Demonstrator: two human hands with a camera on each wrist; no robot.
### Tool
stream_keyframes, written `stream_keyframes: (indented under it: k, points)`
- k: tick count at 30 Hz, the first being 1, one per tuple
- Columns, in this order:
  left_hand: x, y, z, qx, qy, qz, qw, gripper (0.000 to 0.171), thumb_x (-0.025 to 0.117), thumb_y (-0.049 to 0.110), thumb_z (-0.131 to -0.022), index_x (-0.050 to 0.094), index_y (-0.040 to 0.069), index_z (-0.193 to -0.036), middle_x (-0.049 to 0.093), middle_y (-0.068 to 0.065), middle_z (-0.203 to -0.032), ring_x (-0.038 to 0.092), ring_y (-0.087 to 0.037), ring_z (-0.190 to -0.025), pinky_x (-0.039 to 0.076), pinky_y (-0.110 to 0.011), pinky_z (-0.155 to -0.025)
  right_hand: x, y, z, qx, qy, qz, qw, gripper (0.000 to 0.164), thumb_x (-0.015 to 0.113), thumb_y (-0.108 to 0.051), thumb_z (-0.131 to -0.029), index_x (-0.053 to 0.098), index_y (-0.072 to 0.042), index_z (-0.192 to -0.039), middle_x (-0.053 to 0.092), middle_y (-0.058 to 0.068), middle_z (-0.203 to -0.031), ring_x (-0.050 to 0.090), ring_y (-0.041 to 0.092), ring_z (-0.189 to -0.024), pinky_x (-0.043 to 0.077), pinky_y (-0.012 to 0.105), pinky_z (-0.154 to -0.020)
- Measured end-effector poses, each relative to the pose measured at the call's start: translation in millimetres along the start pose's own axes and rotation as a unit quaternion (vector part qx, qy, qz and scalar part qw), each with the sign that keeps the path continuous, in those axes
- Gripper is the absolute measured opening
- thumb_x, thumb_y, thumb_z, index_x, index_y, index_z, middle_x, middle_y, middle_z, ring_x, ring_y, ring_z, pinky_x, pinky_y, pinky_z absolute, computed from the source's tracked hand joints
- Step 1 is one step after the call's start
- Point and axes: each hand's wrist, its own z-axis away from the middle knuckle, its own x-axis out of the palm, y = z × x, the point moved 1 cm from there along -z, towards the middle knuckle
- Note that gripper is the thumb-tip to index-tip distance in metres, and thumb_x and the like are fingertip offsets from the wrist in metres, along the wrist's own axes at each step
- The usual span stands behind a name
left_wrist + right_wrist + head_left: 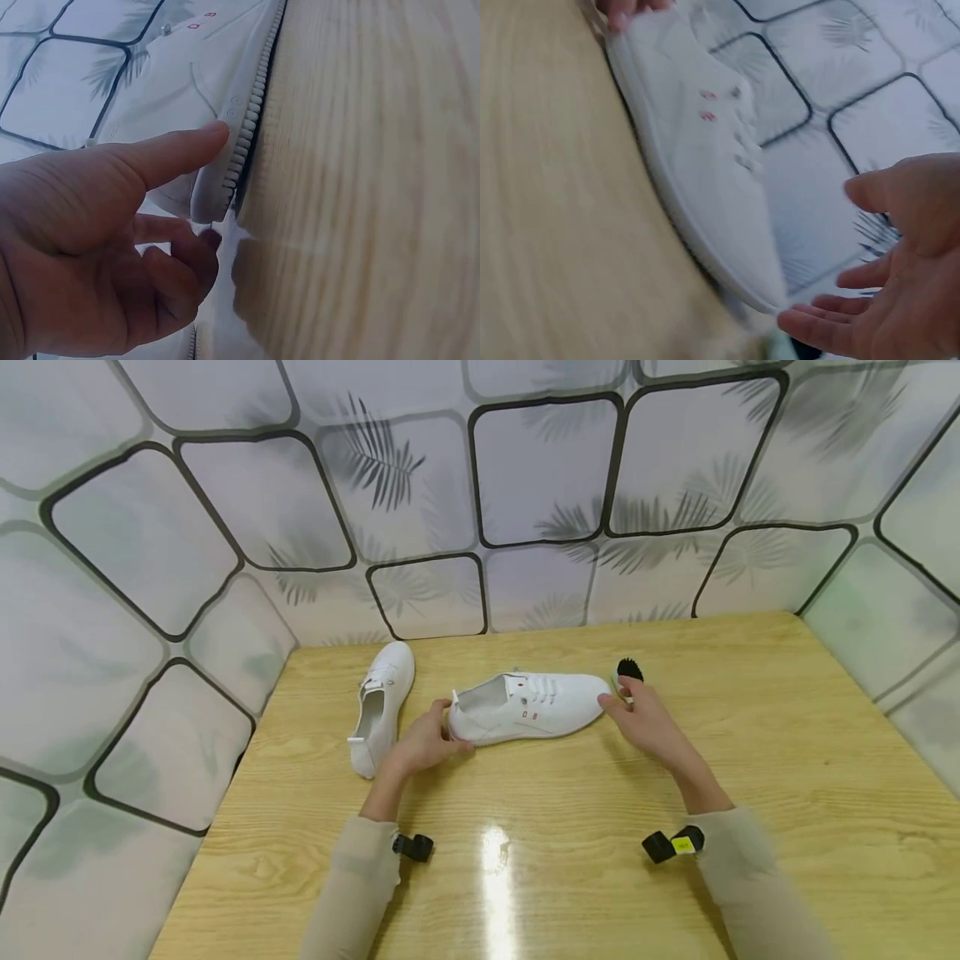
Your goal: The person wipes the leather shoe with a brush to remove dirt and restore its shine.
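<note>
A white lace-up shoe (558, 703) lies sideways on the wooden table, heel left and toe right. At its heel, my left hand (429, 742) grips with the thumb on the sole's side edge and the other fingers curled behind, as the left wrist view shows. By the toe is my right hand (647, 718); its thumb stands apart from the fingers in the right wrist view (907, 262), with a fingertip at the toe and nothing held. Just beyond that hand is a brush (628, 669) with black bristles, partly hidden by the fingers.
The matching white shoe (389, 693) stands left of my left hand, toe pointing away. Patterned fabric walls (547, 477) enclose the back and sides of the wooden table (585, 843). Small black cameras are strapped to both wrists.
</note>
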Motion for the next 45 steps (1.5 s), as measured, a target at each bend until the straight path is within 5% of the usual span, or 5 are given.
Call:
stream_keyframes:
  k: [8,17,24,33,45]
  points:
    - [2.0,4.8,-6.3,0.069,0.027,-0.027,0.9969,0.081,0.085,0.020,-0.079,0.038,-0.002,-0.141,0.056,-0.020,-0.127,0.055,-0.029,-0.114,0.044,-0.044,-0.100,38.1,-4.2,-11.6,0.105,-0.013,-0.229,0.968,0.076,0.030,-0.037,-0.108,-0.020,0.001,-0.152,-0.025,0.015,-0.160,-0.020,0.031,-0.148,-0.005,0.049,-0.120]
    - [2.5,16.9,20.3,-0.016,0.067,-0.132,0.9889,0.070,0.088,0.038,-0.075,0.053,-0.002,-0.122,0.064,-0.011,-0.102,0.061,-0.025,-0.090,0.051,-0.042,-0.082,73.0,-15.8,-37.4,0.121,0.008,-0.250,0.960,0.069,0.027,-0.032,-0.109,-0.015,0.001,-0.153,-0.023,0.011,-0.162,-0.021,0.023,-0.148,-0.010,0.041,-0.120]
    - [3.3,20.2,47.4,-0.054,0.100,-0.200,0.9732,0.076,0.087,0.042,-0.074,0.052,-0.011,-0.116,0.066,-0.019,-0.089,0.066,-0.030,-0.078,0.053,-0.043,-0.069,103.2,-34.1,-65.1,0.111,-0.021,-0.215,0.970,0.070,0.029,-0.039,-0.107,-0.003,-0.001,-0.157,-0.012,0.009,-0.165,-0.016,0.021,-0.150,-0.007,0.040,-0.120]
    - [1.7,16.0,66.4,-0.041,0.125,-0.203,0.9702,0.048,0.085,0.036,-0.077,0.063,-0.004,-0.089,0.062,-0.011,-0.077,0.057,-0.020,-0.062,0.049,-0.036,-0.057,149.7,-63.8,-90.0,0.065,-0.046,-0.207,0.975,0.068,0.032,-0.040,-0.107,0.013,0.002,-0.156,0.002,0.011,-0.166,-0.005,0.022,-0.152,-0.001,0.039,-0.121]
    - [-3.1,-0.6,68.1,-0.100,0.167,-0.205,0.9592,0.044,0.082,0.045,-0.077,0.059,0.010,-0.066,0.057,-0.004,-0.064,0.054,-0.017,-0.054,0.043,-0.034,-0.047,186.8,-90.0,-112.9,0.034,-0.106,-0.226,0.968,0.067,0.036,-0.044,-0.106,0.022,-0.002,-0.156,0.014,0.009,-0.165,0.004,0.020,-0.153,0.005,0.037,-0.122]
